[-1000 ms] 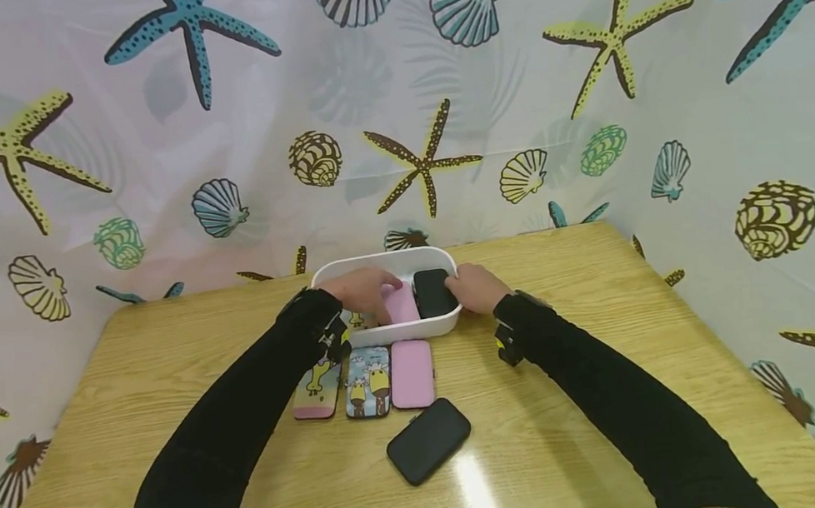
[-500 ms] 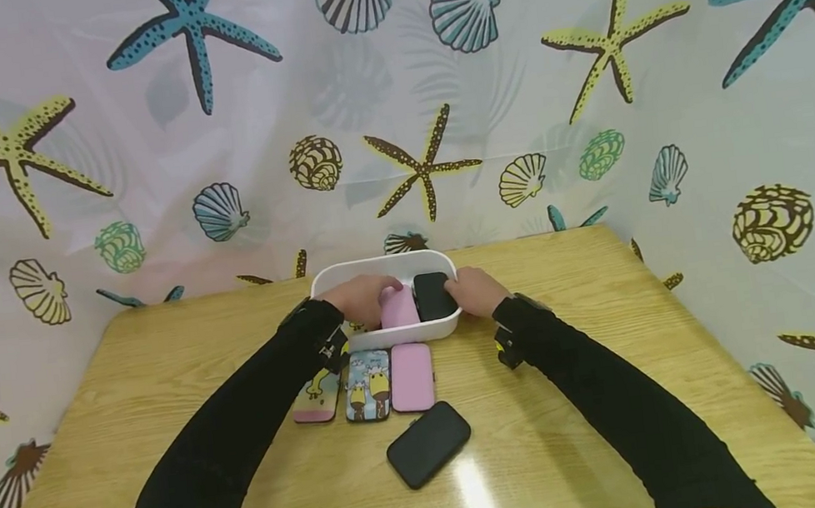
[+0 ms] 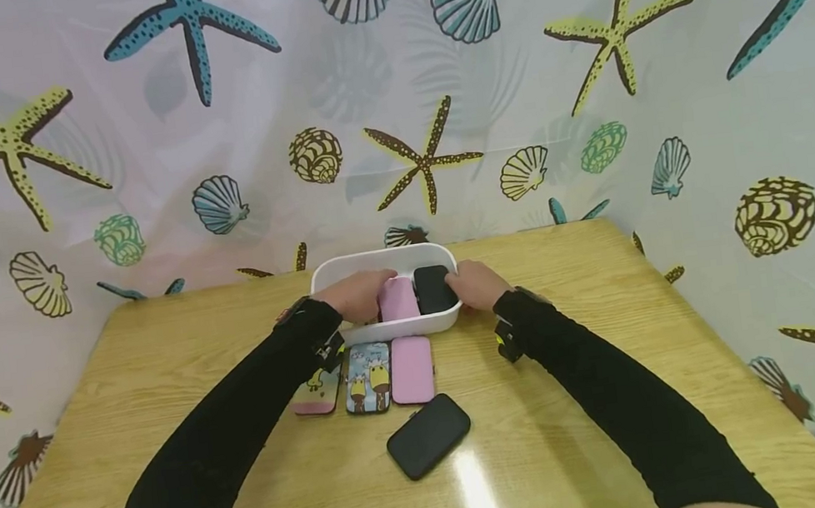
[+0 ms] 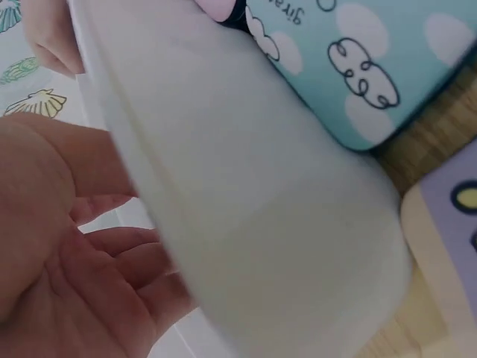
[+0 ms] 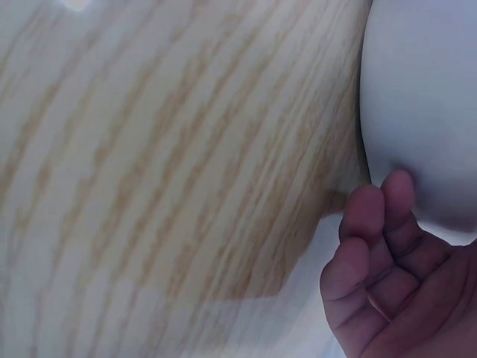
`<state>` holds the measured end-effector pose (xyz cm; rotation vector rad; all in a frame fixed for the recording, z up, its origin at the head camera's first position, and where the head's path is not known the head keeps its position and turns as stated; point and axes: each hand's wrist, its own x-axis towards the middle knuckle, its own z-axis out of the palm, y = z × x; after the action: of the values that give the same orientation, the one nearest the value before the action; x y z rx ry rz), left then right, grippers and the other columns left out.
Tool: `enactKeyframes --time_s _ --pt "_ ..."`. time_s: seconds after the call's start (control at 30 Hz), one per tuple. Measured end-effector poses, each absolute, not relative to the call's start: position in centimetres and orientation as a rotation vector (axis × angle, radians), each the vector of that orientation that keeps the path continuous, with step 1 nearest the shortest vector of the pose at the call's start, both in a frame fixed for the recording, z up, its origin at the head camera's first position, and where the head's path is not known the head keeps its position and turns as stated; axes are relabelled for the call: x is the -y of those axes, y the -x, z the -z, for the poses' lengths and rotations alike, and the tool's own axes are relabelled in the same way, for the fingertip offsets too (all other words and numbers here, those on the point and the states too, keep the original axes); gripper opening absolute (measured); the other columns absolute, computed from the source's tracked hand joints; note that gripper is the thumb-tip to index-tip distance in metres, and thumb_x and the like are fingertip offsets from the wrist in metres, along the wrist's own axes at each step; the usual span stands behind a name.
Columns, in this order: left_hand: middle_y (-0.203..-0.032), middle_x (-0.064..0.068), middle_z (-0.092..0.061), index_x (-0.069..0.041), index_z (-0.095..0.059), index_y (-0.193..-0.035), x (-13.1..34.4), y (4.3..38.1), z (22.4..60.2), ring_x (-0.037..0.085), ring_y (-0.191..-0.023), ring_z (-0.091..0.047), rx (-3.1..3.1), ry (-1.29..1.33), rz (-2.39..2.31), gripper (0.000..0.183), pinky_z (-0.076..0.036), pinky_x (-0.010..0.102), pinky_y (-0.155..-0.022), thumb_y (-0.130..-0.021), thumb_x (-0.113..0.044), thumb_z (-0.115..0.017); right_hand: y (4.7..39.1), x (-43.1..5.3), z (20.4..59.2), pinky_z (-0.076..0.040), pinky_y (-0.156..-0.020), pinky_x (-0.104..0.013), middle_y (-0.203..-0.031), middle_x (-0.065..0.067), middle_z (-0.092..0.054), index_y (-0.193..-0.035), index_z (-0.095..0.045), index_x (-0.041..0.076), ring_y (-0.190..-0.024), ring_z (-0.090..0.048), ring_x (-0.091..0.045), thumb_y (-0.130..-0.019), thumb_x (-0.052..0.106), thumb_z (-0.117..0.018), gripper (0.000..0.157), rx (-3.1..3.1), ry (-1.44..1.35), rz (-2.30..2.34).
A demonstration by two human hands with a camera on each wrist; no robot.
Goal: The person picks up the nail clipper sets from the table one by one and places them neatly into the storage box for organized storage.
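Observation:
A white plastic bin point(image 3: 367, 334) stands at the table's back. Inside are a pink hard-shell case point(image 3: 398, 299) and a black hard-shell case point(image 3: 433, 291). My left hand point(image 3: 358, 296) reaches over the bin's left part, fingertips at the pink case's upper left edge. In the left wrist view its fingers point(image 4: 123, 261) bend loosely, their tips hidden behind the rim. My right hand point(image 3: 481, 285) grips the bin's right end, thumb over the rim beside the black case. In the right wrist view its fingertips point(image 5: 399, 190) press the outer wall.
In front of the bin lie a yellow-and-pink patterned case point(image 3: 318, 392), a blue giraffe case point(image 3: 368, 378) and another pink case point(image 3: 412, 371), side by side. Another black case point(image 3: 429, 437) lies slanted nearer me. Patterned curtain point(image 3: 243, 138) walls the wooden table point(image 3: 551, 455).
My left hand's fingers have drawn back a little to the left, uncovering more of the pink case in the bin. My right hand stays at the bin's right end.

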<state>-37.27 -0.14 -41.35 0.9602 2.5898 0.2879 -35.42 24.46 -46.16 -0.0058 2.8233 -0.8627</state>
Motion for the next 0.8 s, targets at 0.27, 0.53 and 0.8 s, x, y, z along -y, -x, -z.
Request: enactKeyframes --time_s 0.27,0.53,0.8 --pt "-0.146 0.017 -0.054 -0.003 -0.047 -0.148 3.0 33.9 39.4 0.029 -0.133 -0.053 -2.652 -1.018 -0.365 0.051 -0.042 0.045 -0.111 -0.099 -0.009 -0.057 35.4 -24.4 46.1 -0.043 -0.053 -0.028 -0.068 -0.007 -0.058 -0.086 -0.061 0.002 -0.054 -0.055 -0.017 -0.103 0.026 -0.039 0.037 -2.837 0.018 0.855" --pt "-0.133 0.011 -0.061 -0.007 -0.060 -0.136 3.7 28.4 39.5 0.021 -0.111 -0.062 -2.726 -1.315 -0.264 0.047 -0.053 0.038 -0.093 -0.093 -0.024 -0.070 35.6 -24.7 45.4 -0.043 -0.056 -0.028 -0.072 -0.008 -0.056 -0.092 -0.061 -0.001 -0.058 -0.054 -0.018 -0.104 0.026 -0.038 0.037 -2.830 0.019 0.842" --pt "-0.145 0.011 -0.053 -0.015 -0.059 -0.135 2.1 23.1 40.7 0.026 -0.137 -0.048 -2.595 -1.679 -0.116 0.052 -0.045 0.044 -0.107 -0.086 -0.021 -0.076 35.5 -24.4 45.9 -0.043 -0.055 -0.029 -0.070 -0.008 -0.058 -0.091 -0.061 0.000 -0.057 -0.056 -0.019 -0.103 0.027 -0.037 0.038 -2.823 0.033 0.843"
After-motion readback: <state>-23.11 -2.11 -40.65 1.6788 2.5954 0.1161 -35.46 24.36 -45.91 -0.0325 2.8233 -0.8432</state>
